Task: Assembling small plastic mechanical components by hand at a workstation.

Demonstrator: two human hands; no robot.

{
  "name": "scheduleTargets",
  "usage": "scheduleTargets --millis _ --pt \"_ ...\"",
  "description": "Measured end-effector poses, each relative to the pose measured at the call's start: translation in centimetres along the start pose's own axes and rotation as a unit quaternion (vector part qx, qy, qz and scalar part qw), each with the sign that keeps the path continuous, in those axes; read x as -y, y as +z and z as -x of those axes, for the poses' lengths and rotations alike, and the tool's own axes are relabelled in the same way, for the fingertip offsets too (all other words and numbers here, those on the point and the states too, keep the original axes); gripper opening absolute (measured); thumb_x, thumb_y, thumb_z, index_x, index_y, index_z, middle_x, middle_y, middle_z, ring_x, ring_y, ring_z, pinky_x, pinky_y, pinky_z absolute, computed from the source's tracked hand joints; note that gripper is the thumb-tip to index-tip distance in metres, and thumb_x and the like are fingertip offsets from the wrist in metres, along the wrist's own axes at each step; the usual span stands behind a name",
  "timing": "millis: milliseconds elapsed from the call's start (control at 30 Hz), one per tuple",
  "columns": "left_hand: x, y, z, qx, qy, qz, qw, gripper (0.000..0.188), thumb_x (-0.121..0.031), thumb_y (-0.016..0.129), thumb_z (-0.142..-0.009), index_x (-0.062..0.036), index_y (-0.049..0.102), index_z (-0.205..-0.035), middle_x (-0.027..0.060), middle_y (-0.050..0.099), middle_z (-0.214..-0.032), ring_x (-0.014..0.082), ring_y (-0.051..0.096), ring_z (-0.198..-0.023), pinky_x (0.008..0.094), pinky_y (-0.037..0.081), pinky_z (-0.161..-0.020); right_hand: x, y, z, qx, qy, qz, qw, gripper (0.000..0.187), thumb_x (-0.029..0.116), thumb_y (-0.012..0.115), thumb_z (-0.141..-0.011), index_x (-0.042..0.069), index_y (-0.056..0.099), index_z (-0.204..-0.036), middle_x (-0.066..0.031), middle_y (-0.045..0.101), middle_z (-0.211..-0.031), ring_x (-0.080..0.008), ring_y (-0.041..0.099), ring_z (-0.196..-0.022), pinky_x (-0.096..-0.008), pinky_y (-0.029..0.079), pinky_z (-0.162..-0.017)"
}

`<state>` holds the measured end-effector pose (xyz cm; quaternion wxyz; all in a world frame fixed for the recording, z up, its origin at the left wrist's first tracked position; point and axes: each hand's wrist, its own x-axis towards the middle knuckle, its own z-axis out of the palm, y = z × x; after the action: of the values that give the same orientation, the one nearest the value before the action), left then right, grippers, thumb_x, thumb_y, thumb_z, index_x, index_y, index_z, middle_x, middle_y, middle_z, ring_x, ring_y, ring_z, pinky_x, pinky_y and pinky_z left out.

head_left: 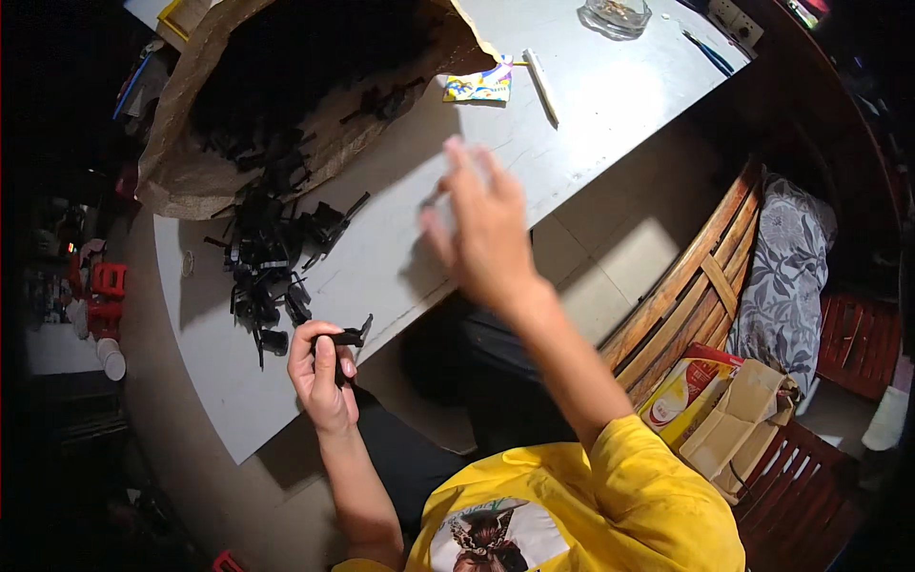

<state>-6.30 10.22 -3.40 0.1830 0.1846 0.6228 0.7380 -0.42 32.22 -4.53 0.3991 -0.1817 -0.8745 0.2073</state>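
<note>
Near the table's front edge, my left hand (324, 381) is closed round a small black plastic part (351, 337), whose thin end sticks out to the right. My right hand (483, 224) is raised over the table edge, fingers spread and slightly blurred, with nothing seen in it. Just beyond my left hand lies a loose pile of black plastic parts (262, 248). It spills from the mouth of a large woven sack (181, 186), whose dark inside holds many more such parts.
On the white table (381, 257) lie a colourful packet (478, 86), a white pen-like stick (541, 88), a glass ashtray (615, 17) and blue-handled pliers (710, 53). To the right stand a wooden bench (691, 267), a patterned cushion (782, 267) and an opened cardboard box (734, 415).
</note>
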Motion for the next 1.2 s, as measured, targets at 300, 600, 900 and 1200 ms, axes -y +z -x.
scheduleTargets --millis 300,600,900,1200 --pt "0.4 0.5 0.0 0.010 0.012 -0.054 0.998 0.014 -0.016 0.051 -0.090 -0.0030 0.053 -0.090 0.0012 0.049 -0.079 0.0047 0.040 -0.055 0.0179 0.031 -0.049 -4.6 -2.3 0.5 0.083 0.069 0.140 0.984 0.034 0.025 0.058 -0.083 0.003 0.051 -0.108 -0.0099 0.058 -0.105 -0.0351 0.038 -0.121 -0.0572 0.025 -0.097" --pt "0.4 0.4 0.4 0.009 0.005 -0.050 0.999 0.014 -0.017 0.051 -0.091 -0.0028 0.052 -0.091 0.0010 0.050 -0.076 0.0046 0.040 -0.054 0.0179 0.031 -0.050 -3.5 -4.6 2.5 0.005 0.108 0.059 0.992 0.019 0.015 0.058 -0.080 0.005 0.060 -0.095 -0.0037 0.061 -0.084 -0.0267 0.047 -0.104 -0.0468 0.026 -0.096" --pt "0.4 0.3 0.5 0.010 0.006 -0.038 0.999 0.016 -0.018 0.051 -0.091 -0.0025 0.052 -0.091 0.0023 0.052 -0.075 0.0045 0.041 -0.054 0.0172 0.032 -0.049 -5.4 -6.3 4.2 -0.159 0.240 -0.039 0.957 0.008 0.009 0.056 -0.081 0.002 0.057 -0.078 -0.0079 0.062 -0.081 -0.0196 0.051 -0.080 -0.0298 0.040 -0.074" --pt "0.3 2.5 3.5 0.063 -0.041 0.070 0.995 0.017 -0.017 0.052 -0.088 0.0007 0.052 -0.087 0.0080 0.049 -0.083 0.0059 0.041 -0.051 0.0154 0.033 -0.045 5.2 -5.0 8.2 0.145 -0.017 -0.327 0.934 0.034 0.013 0.069 -0.070 0.001 0.056 -0.098 -0.0132 0.057 -0.094 -0.0282 0.057 -0.080 -0.0347 0.046 -0.069"
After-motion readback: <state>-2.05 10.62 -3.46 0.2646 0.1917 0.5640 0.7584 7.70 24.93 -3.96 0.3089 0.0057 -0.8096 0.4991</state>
